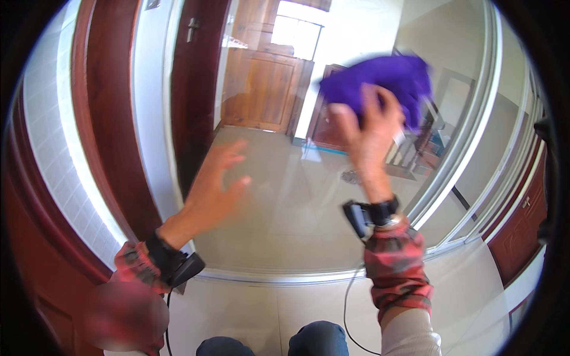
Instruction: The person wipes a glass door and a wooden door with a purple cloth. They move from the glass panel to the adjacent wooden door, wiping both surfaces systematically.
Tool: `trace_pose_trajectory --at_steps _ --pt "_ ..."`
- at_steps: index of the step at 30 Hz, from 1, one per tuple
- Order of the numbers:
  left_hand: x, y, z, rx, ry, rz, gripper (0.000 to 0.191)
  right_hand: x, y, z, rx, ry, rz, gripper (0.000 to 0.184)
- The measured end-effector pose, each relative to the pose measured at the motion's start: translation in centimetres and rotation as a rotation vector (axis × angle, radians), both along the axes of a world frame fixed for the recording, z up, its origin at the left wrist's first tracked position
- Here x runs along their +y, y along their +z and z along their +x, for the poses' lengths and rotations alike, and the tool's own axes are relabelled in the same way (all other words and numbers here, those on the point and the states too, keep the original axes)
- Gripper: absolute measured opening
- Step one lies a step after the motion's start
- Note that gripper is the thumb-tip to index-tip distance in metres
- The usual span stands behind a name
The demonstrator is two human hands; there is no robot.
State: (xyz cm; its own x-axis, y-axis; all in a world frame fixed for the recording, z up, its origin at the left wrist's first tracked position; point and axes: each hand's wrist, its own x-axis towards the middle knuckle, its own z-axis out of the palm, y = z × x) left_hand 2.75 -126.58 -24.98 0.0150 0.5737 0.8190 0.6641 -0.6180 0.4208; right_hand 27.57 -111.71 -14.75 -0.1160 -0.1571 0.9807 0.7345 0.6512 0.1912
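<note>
A purple cloth (378,84) lies spread under the fingers of my right hand (372,124), up against a large glass pane (276,200) in front of me. The cloth and the fingers are blurred. My left hand (218,182) is raised at the left side of the pane, with its fingers apart and nothing in them. Whether it touches the glass I cannot tell. Both wrists bear black straps with small devices.
A metal bottom rail (276,277) runs below the glass, and upright metal frames (472,129) stand at the right. To the left is a dark red door (196,89). Thin black cables (346,302) hang from the wrist devices over the tiled floor (249,307).
</note>
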Motion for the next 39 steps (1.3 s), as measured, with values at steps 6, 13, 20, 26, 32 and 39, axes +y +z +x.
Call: trace_pose_trajectory --at_steps 6,13,20,26,32,39 --pt "0.6 1.0 -0.3 -0.560 0.167 0.121 0.046 -3.7 -5.0 -9.1 -0.629 0.333 -0.013 0.050" --pt "-0.6 -2.8 1.9 -0.114 0.076 -0.199 0.064 -0.1 -12.1 -1.5 -0.578 0.188 -0.068 0.039" --pt "4.9 1.8 10.6 0.050 -0.207 -0.093 0.071 4.0 -8.4 14.8 -0.078 -0.304 -0.273 0.062" --pt "6.2 1.2 11.3 0.050 -0.294 -0.100 0.069 7.4 -4.1 23.2 0.201 -0.143 -0.489 0.071" --pt "7.5 2.7 11.9 -0.058 -0.505 -0.184 0.066 6.6 0.0 16.8 -0.035 -0.259 -0.235 0.095" --pt "6.7 11.9 11.2 -0.231 -0.585 -0.544 0.044 2.2 8.7 4.6 -0.613 0.128 -0.251 0.055"
